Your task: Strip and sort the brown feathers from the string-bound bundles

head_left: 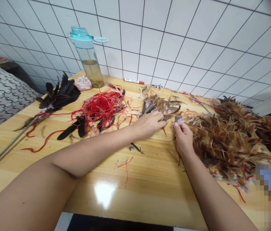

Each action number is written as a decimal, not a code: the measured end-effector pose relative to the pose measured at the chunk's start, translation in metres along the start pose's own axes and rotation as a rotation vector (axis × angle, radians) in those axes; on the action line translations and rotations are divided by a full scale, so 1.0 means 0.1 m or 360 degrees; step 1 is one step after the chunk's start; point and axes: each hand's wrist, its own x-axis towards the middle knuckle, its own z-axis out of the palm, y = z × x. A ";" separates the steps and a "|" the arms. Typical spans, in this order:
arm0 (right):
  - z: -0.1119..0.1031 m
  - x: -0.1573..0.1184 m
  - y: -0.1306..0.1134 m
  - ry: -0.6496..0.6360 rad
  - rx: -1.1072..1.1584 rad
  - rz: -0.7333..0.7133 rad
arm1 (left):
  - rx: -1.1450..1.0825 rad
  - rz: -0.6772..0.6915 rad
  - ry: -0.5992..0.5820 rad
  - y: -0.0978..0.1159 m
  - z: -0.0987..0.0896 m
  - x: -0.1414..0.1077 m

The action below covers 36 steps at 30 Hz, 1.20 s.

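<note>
My left hand [149, 124] reaches across the middle of the table, its fingers curled together. A thin brown feather [165, 131] sticks out below its fingertips. Just behind it lies a small pile of brown and grey feathers [160, 104]. My right hand [184, 136] pinches feathers with grey, fluffy ends [179, 119] between thumb and fingers. To its right spreads a large heap of brown feathers [224, 138]. A tangle of red string [103, 104] rests on the table, left of and beyond my left hand.
At the left, black feathers [58, 96] are bound to a stick [10, 146]. A water bottle [90, 62] stands near the tiled wall, beside a crumpled pinkish wad [83, 83]. A red-capped marker [133, 81] lies along the wall. Loose black feathers [79, 126] and red scraps [125, 163] dot the wooden table [149, 183].
</note>
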 end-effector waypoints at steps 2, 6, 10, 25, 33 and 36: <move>0.05 0.02 -0.01 0.0036 0.0048 0.0056 | 0.0082 0.0015 -0.0016 0.01 0.08 0.02; 0.10 0.07 0.00 0.0030 0.0059 0.0072 | 0.0114 -0.0071 -0.0069 -0.03 0.22 0.11; 0.09 0.10 0.05 0.0013 0.0093 0.0067 | 0.0018 -0.0115 -0.0142 -0.05 0.25 0.20; 0.10 -0.01 0.01 -0.0113 -0.0031 0.0043 | -0.2471 -0.1309 0.0407 0.12 0.05 0.12; 0.09 -0.07 -0.01 -0.0252 0.0050 0.0097 | -0.1678 -0.1037 0.0510 0.13 0.07 0.12; 0.09 -0.05 0.01 -0.0282 0.0030 0.0108 | -0.1415 -0.0968 0.0581 0.12 0.06 0.12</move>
